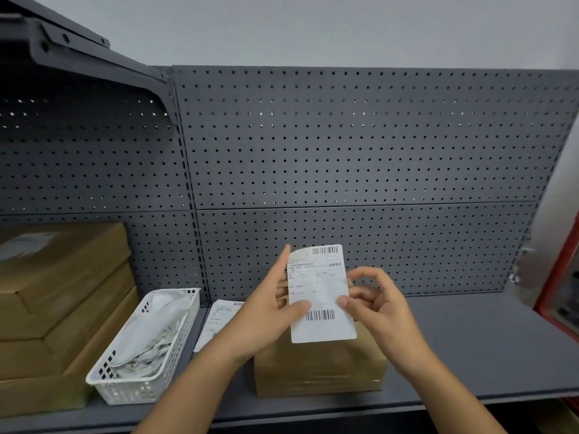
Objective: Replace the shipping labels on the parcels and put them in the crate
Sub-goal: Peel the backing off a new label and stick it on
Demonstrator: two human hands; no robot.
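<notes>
While poised just above a brown parcel (319,368), held a label (319,289) upright, printed side toward the camera. Pinched its left edge with the left hand (266,311), thumb in front, forefinger straight up behind the top corner. Pinched its right edge with the right hand (382,308), thumb in front. Left of the grip: second label (219,317) flat on the shelf (470,339), white basket (103,374), stacked cartons (62,277).

Dark grey pegboard shelving (360,145) with a grey shelf (470,339) against a pale wall (313,26).
</notes>
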